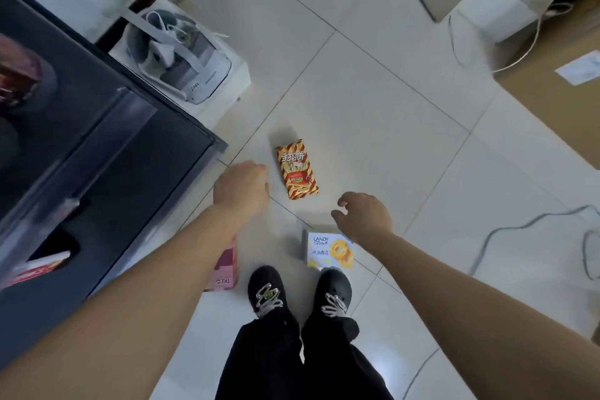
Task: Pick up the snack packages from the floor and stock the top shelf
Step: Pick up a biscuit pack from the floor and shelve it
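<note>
A red and orange striped snack bag [297,169] lies flat on the tiled floor. Just left of it hangs my left hand [242,188], fingers loosely curled, holding nothing. My right hand [362,217] hovers below and right of the bag with relaxed fingers, empty, directly above a white and yellow cookie box [328,250] by my right shoe. A pink snack box [225,269] lies partly hidden under my left forearm. The dark shelf unit [97,146] stands at the left, with blurred packages on it.
A white box holding grey straps [181,55] sits beyond the shelf's corner. Cardboard [552,101] lies at the right, and grey cables [506,230] trail over the floor there. My black shoes [298,292] stand near the cookie box.
</note>
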A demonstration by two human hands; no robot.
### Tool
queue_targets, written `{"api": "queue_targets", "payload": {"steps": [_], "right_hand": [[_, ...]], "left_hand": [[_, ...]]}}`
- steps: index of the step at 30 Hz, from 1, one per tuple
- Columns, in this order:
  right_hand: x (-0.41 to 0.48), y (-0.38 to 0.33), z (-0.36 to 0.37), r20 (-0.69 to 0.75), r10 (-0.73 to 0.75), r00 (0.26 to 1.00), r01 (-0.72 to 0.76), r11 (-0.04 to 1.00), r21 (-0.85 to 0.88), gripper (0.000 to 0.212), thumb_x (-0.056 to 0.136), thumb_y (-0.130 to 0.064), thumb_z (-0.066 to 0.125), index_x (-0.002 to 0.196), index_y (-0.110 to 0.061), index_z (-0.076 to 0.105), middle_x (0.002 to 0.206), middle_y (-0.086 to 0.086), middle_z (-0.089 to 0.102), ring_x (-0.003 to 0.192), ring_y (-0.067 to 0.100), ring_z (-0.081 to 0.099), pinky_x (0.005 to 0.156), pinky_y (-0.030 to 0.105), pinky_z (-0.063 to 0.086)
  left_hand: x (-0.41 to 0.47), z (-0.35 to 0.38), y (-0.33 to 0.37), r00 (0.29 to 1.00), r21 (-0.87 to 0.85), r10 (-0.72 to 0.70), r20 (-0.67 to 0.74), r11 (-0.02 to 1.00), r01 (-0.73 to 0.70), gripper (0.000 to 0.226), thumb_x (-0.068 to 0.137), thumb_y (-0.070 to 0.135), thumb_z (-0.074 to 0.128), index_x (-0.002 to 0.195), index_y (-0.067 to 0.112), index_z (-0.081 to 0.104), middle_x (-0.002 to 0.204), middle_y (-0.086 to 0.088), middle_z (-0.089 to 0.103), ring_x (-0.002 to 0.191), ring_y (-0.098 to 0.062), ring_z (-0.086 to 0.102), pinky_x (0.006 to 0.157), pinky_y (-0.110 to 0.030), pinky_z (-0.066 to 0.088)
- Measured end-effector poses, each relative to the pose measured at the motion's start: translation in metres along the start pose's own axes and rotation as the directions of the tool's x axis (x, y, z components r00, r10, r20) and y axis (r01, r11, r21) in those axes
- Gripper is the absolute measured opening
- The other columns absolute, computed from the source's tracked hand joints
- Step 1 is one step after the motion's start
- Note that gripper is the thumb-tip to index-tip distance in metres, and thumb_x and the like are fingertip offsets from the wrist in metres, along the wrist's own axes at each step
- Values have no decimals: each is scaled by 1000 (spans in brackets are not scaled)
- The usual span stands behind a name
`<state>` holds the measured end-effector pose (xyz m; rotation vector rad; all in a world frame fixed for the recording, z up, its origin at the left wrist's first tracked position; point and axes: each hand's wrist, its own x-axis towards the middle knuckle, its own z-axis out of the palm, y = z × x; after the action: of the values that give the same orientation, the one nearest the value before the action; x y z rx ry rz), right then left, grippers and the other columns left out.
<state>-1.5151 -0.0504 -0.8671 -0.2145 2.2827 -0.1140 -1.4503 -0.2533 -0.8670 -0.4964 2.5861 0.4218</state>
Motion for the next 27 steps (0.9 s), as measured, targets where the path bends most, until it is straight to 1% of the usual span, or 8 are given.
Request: {"api": "queue_targets", "payload": {"steps": [8,13,15,17,19,21,25,27], "right_hand": [[141,23,119,124,148,981,-180,932,314,34,89,-32,56,102,-4,69,96,7,70,90,24,63,77,31,50],[210,19,172,350,239,906,-422,593,686,32,88,-29,63,102,0,63,87,13,57,76,24,51,69,33,43],[228,15,182,443,228,867,-497,461,736,31,90,-25,59,111,-3,58,93,13,54,82,24,48,71,33,42],[240,10,189,504,186,844,-537,326,778,32,93,-20,54,120,-2,52,102,19,59,94,29,57,84,35,47],[248,8,191,512,184,839,-543,226,809,25,95,-17,50,118,-6,50,118,20,60,115,33,58,97,40,49],[249,10,191,483,231,844,-528,209,823,18,96,-17,48,111,-7,50,111,16,63,115,33,60,99,44,49],[226,15,174,364,305,880,-447,274,851,24,99,-29,49,107,-9,58,93,9,67,92,28,68,75,38,58],[204,15,157,278,323,905,-390,366,845,28,100,-32,45,109,-11,61,94,8,68,88,26,66,78,39,56]], "left_hand": [[129,135,-11,994,148,-26,107,989,10,31,95,29,52,120,14,60,116,-9,60,106,-29,57,80,-38,49],[204,205,-17,990,62,-12,137,998,3,57,89,29,58,140,15,35,140,-15,37,127,-33,40,99,-47,44],[228,222,-22,985,-16,26,172,1000,-24,77,90,24,59,151,16,12,157,-15,12,144,-33,17,114,-48,27],[244,231,-24,973,-122,36,229,992,-8,82,92,21,58,152,13,3,158,-14,13,145,-32,16,117,-45,23],[251,236,-28,970,-221,-17,242,973,72,70,93,21,56,149,11,15,147,-16,32,135,-34,33,110,-44,33],[243,234,-34,971,-242,-62,232,963,120,51,95,26,52,141,12,35,135,-17,42,125,-35,43,104,-44,39],[195,215,-38,977,-365,-85,195,918,153,29,98,26,46,121,14,57,116,-14,49,109,-33,53,96,-40,45],[166,192,-34,981,-390,-112,161,905,167,27,98,27,45,116,12,61,111,-12,51,103,-31,54,90,-39,46]]}}
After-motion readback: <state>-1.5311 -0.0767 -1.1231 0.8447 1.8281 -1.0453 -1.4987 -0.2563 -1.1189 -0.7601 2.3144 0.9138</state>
